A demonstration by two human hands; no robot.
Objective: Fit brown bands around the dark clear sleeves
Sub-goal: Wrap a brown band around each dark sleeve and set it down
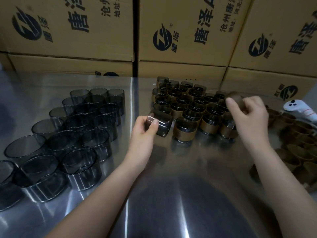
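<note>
Centrally, left hand [143,134] gripping one dark clear sleeve [162,125], tilted, over table [171,186]. Right hand [248,115] curled round blurred brown band [235,98]. Between and beyond: banded sleeves [193,107], upright, clustered. Left: bare sleeves [77,127] in rows. Far right: loose bands [300,145], heaped.

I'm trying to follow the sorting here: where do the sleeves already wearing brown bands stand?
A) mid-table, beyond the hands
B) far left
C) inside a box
A: the banded sleeves stand clustered mid-table; the bare sleeves fill the left.
</note>
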